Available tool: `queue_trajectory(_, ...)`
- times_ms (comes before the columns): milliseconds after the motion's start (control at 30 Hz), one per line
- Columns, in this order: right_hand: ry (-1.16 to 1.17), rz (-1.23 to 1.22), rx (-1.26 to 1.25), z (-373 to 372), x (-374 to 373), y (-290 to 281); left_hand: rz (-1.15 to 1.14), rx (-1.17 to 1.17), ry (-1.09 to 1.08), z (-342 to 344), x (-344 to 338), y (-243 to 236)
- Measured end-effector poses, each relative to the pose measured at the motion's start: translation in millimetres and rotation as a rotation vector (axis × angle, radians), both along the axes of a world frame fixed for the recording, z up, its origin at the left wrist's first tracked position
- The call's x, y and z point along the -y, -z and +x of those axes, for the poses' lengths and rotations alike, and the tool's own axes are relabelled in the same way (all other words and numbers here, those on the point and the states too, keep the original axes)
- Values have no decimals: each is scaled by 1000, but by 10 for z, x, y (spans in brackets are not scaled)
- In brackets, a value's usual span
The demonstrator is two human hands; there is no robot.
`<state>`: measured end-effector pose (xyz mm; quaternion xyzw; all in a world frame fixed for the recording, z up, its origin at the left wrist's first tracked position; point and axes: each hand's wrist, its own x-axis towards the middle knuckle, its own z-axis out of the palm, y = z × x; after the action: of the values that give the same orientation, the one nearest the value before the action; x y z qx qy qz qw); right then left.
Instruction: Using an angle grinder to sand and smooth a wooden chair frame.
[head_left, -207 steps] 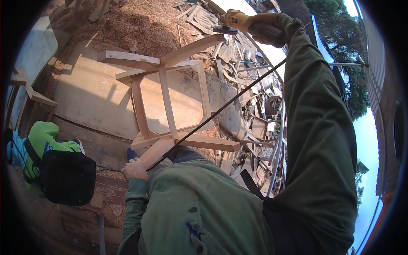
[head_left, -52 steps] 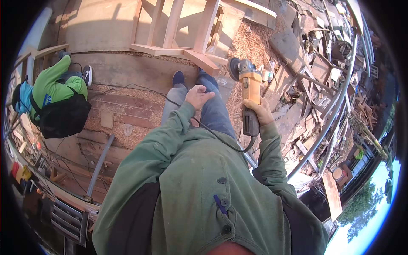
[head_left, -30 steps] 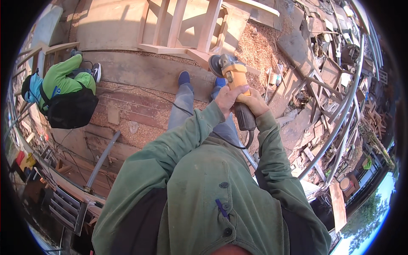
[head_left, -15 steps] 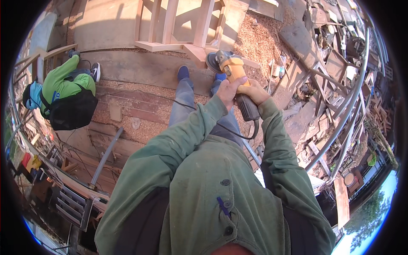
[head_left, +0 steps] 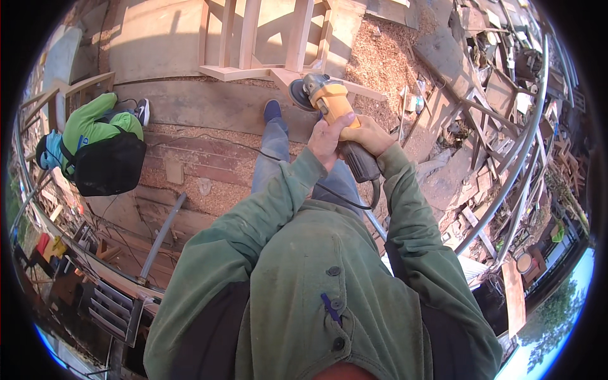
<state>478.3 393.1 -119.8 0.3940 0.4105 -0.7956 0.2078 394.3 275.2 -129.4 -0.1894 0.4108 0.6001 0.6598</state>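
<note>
Both of my hands grip a yellow and dark grey angle grinder in front of my legs. My left hand is closed on its near side, thumb along the yellow body. My right hand wraps round it from the right. The grinder's round disc is at its far left end, over the front corner of a pale wooden frame; whether it touches the wood I cannot tell. A dark cord loops from the grinder's rear back past my legs.
A person in a green top crouches at the left beside another wooden frame. Wood shavings cover much of the ground. Scrap boards pile up at the right, near a curved metal pipe. A grey tube lies at the lower left.
The grinder and both my hands have shifted a little to the left and slightly upward in view, taking the disc further left along the frame's corner. My grip is unchanged.
</note>
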Motion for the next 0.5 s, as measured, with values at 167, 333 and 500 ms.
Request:
queue_trajectory(167, 4, 14, 43, 115, -73, 119, -46, 53, -46, 113, -158, 121)
queue_trajectory(333, 118, -37, 96, 324, -15, 149, -15, 48, 217, 96, -135, 200)
queue_trajectory(500, 395, -117, 51, 493, 478, 225, 11, -2, 340, 43, -16, 339)
